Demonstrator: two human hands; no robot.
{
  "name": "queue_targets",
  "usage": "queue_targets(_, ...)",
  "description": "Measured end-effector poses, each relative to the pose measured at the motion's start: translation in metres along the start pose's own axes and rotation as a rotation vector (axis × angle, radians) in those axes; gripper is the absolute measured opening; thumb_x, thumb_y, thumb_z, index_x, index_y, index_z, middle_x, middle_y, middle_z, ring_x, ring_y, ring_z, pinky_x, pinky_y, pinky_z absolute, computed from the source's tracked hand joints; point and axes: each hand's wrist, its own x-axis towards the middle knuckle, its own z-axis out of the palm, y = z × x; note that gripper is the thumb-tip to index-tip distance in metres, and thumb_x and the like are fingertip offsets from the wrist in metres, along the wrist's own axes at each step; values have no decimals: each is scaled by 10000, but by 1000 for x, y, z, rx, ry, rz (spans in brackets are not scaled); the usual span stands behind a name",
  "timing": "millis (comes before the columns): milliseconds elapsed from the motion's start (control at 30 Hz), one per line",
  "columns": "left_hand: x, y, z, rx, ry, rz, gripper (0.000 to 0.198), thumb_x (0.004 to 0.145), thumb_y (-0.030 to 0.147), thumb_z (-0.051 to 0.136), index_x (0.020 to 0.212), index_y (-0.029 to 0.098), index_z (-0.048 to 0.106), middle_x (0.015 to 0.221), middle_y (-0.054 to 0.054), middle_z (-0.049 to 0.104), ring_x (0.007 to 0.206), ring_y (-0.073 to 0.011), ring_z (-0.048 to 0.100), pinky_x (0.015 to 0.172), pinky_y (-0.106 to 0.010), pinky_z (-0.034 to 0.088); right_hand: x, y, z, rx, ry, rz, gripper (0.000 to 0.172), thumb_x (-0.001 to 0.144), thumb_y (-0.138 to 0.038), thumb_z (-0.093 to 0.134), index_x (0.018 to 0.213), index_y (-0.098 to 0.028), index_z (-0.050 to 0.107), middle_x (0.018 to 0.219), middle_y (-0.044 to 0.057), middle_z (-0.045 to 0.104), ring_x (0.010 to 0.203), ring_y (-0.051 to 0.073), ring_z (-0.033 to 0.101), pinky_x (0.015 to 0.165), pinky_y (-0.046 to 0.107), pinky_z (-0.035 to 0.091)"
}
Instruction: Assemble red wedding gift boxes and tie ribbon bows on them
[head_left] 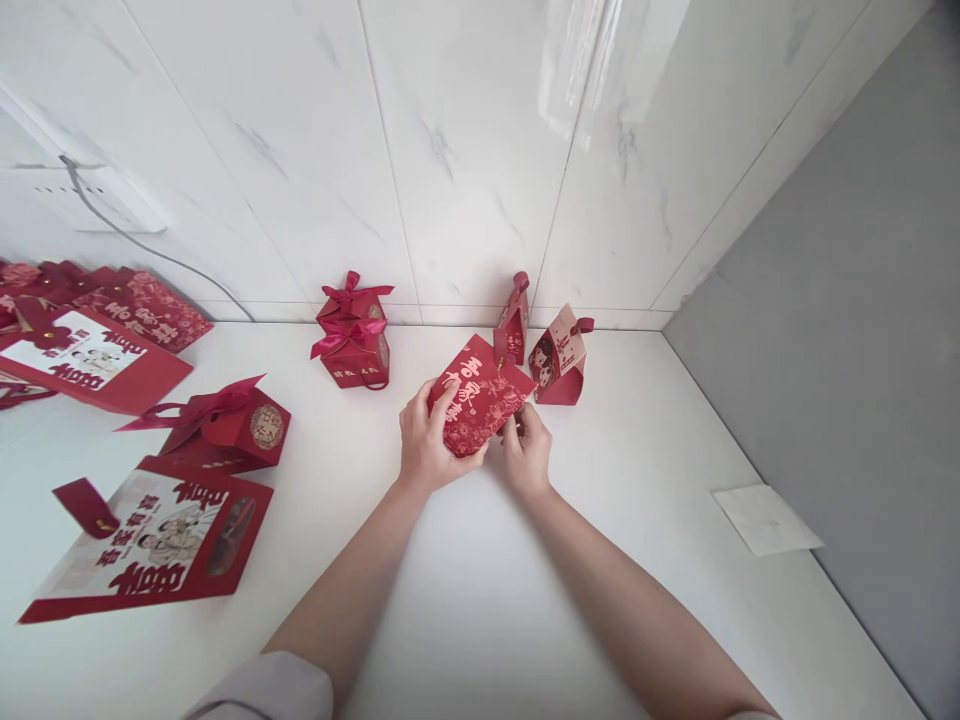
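A red box (480, 400) with pale lettering and a floral print is tilted above the white counter. My left hand (429, 440) is wrapped round its left side, with the thumb on the printed face. At its lower right edge my right hand (527, 450) has bent fingers, partly hidden behind the box; what they pinch is too small to make out. Just beyond stand a narrow red box (511, 335) and a red and pink box (559, 360) with a looped strap.
Two ribbon-tied red boxes (352, 355) stand near the tiled wall. At left are a ribboned box (240, 430), a large printed box (161, 535) and several red packages (142, 305). A white paper (765, 519) lies at right; a grey cable (161, 250) hangs by the wall.
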Motion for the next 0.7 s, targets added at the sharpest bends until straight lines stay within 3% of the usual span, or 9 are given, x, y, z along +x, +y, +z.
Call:
queue_targets(300, -2, 1, 0, -14, 40, 39, 916, 557, 437, 801, 1372, 232, 436, 1382, -169, 410, 1237, -377, 454, 1033, -490, 355, 1, 2, -2, 5, -28, 84, 229, 858, -381, 557, 959, -187, 623, 820, 18, 696, 650, 164, 620, 634, 284, 504)
queue_targets(500, -3, 2, 2, -148, 74, -19, 882, 567, 413, 801, 1357, 230, 452, 1372, -159, 421, 1253, -371, 437, 1062, -506, 331, 2, -3, -4, -36, -31, 54, 267, 902, -422, 512, 820, -195, 625, 776, 21, 687, 684, 189, 634, 680, 316, 510)
queue_targets(600, -2, -2, 7, -482, 25, -144, 799, 676, 441, 717, 1378, 215, 409, 1364, -148, 448, 1248, -337, 456, 1050, -483, 366, 1, -9, -3, 89, -173, -27, 349, 944, -454, 450, 1126, -217, 630, 1146, 76, 666, 1024, 238, 630, 886, 367, 501)
queue_targets(700, -2, -10, 11, -851, -87, -324, 659, 813, 479, 571, 1391, 222, 385, 1354, -131, 479, 1137, -283, 541, 949, -423, 455, -1, -9, -2, 269, -382, -37, 549, 952, -483, 445, 1461, -304, 339, 1524, 33, 358, 1358, 234, 401, 1096, 397, 373)
